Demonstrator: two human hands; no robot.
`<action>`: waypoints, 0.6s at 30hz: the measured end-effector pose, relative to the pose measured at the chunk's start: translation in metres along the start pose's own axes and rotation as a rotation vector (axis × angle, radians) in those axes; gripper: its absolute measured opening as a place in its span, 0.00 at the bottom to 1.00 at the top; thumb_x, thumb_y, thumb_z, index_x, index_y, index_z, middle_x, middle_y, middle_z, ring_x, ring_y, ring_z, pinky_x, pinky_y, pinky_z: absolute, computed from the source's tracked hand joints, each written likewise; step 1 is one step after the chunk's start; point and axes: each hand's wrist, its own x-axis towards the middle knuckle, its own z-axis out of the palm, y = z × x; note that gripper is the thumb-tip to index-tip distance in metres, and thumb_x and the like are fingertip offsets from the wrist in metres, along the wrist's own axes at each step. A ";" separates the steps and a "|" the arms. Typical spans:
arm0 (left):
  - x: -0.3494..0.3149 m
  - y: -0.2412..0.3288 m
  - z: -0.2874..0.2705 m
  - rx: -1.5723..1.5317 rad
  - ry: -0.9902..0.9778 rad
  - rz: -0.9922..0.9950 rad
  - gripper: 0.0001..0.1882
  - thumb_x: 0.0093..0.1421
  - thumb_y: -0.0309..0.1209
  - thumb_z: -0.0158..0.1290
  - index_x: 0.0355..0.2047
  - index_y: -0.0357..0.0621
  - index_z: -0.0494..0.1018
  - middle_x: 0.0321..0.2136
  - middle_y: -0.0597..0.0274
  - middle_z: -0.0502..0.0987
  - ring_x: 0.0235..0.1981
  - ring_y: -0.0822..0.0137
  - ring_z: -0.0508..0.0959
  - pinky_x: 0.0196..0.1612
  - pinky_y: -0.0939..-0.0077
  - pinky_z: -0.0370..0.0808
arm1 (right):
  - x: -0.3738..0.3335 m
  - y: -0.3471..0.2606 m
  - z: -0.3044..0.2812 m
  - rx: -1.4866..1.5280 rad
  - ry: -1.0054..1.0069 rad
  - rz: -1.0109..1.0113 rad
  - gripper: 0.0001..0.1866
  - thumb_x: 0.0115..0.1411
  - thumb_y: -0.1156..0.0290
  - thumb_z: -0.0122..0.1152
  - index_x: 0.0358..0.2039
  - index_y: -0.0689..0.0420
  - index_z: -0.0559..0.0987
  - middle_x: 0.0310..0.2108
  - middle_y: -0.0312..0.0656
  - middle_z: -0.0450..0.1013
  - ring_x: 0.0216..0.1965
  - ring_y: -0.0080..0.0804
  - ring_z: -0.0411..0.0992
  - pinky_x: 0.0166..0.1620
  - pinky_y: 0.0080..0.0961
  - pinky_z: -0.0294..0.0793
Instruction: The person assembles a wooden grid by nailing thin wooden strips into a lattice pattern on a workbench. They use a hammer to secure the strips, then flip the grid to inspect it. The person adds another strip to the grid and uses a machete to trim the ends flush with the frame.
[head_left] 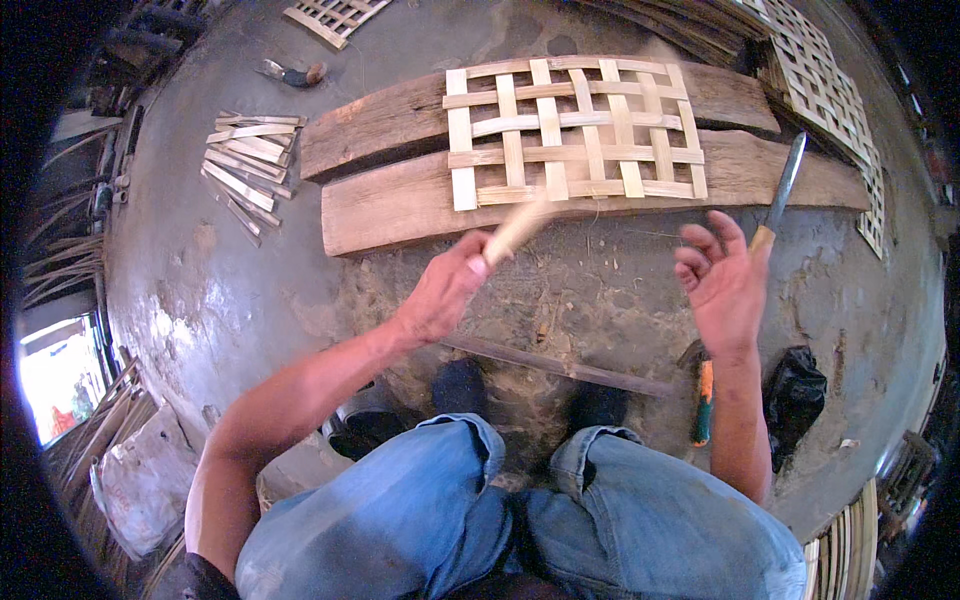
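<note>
My left hand point(447, 287) is closed around a short pale strip of bamboo or wood point(515, 230). Its far end is smeared by motion and passes just over the front edge of a woven lattice panel point(555, 120). This open-mesh panel of flat pale strips lies across two thick wooden planks. Farther right, my right hand point(725, 285) is raised, palm up, with its fingers loosely curled and apart. A knife point(785, 187) with a pale handle points away from the thumb side of this hand. The hand hides most of the handle, and the grip appears to be on it.
Two rough planks point(375, 205) lie on the concrete floor. At their left is a pile of cut strips point(250, 165). Woven panels point(830, 100) are stacked at far right. A tool with an orange-green handle point(704, 405) and a black bag point(797, 400) lie near my right forearm.
</note>
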 end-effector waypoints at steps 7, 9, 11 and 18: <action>0.028 0.040 0.057 -0.909 0.305 0.112 0.17 0.70 0.45 0.38 0.40 0.44 0.64 0.28 0.69 0.62 0.31 0.76 0.64 0.38 0.79 0.66 | -0.030 0.102 0.077 -0.294 -0.223 0.269 0.21 0.65 0.61 0.52 0.56 0.56 0.69 0.41 0.37 0.73 0.37 0.23 0.70 0.40 0.24 0.71; 0.023 0.036 0.055 -0.693 0.333 0.082 0.22 0.68 0.52 0.36 0.45 0.45 0.65 0.34 0.66 0.67 0.35 0.72 0.68 0.42 0.76 0.66 | -0.034 0.096 0.084 -0.171 -0.009 0.440 0.19 0.65 0.64 0.54 0.54 0.55 0.72 0.37 0.36 0.74 0.30 0.21 0.70 0.34 0.20 0.72; 0.013 0.006 0.036 -0.445 0.398 0.171 0.28 0.67 0.57 0.34 0.49 0.46 0.64 0.38 0.65 0.69 0.38 0.71 0.68 0.43 0.74 0.66 | -0.026 0.080 0.060 -0.396 0.057 0.302 0.16 0.64 0.66 0.56 0.51 0.56 0.75 0.32 0.34 0.74 0.26 0.19 0.69 0.30 0.17 0.71; -0.023 -0.045 -0.078 -0.426 0.966 -0.210 0.29 0.67 0.55 0.36 0.53 0.47 0.67 0.45 0.68 0.72 0.42 0.71 0.70 0.45 0.74 0.66 | 0.007 0.013 -0.040 -0.905 0.001 0.172 0.11 0.58 0.69 0.61 0.41 0.57 0.82 0.30 0.33 0.77 0.28 0.19 0.70 0.32 0.19 0.71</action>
